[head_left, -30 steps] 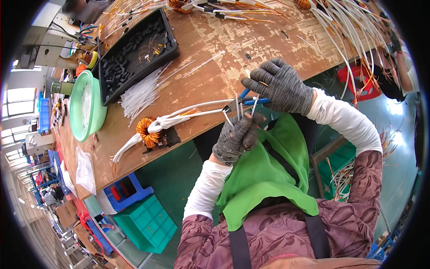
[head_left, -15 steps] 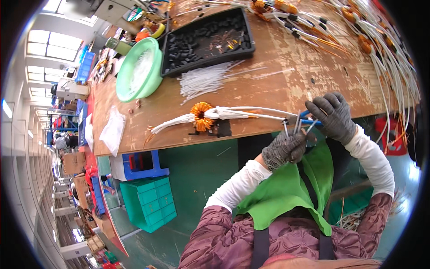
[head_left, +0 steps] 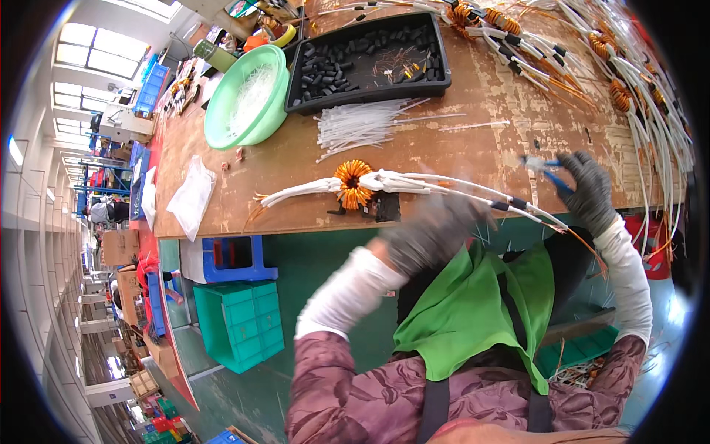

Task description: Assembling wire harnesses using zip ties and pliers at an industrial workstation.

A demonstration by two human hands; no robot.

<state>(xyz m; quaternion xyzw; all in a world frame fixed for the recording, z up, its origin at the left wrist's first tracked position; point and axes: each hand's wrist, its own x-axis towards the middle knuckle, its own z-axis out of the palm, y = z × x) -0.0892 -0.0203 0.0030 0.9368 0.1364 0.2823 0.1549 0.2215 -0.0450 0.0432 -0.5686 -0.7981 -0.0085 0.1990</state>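
A ring-shaped coil of orange copper wire point(head_left: 353, 183) lies at the table's near edge, with white sleeved leads point(head_left: 299, 192) running out to both sides. Black sleeves point(head_left: 501, 206) sit on the right-hand leads, whose bare copper ends hang past the edge. My left hand point(head_left: 436, 231), in a grey glove, is over the edge beside these leads; motion smears its fingers, so I cannot see whether it holds anything. In my gloved right hand point(head_left: 590, 194) are blue-handled cutters point(head_left: 553, 175), closed in the fingers and held above the table, their jaws pointing left.
Loose white zip ties point(head_left: 355, 127) lie behind the coil. Beyond them stand a black tray point(head_left: 370, 98) of black sleeves and a pale green basin point(head_left: 259, 133). More wired coils point(head_left: 617, 95) fill the far right. A plastic bag point(head_left: 191, 198) lies left; green crates point(head_left: 240, 325) stand below.
My hands have moved apart: the left went leftward, the right rightward with the cutters. The right-hand leads now show black sleeves and hang over the edge. The view has shifted slightly.
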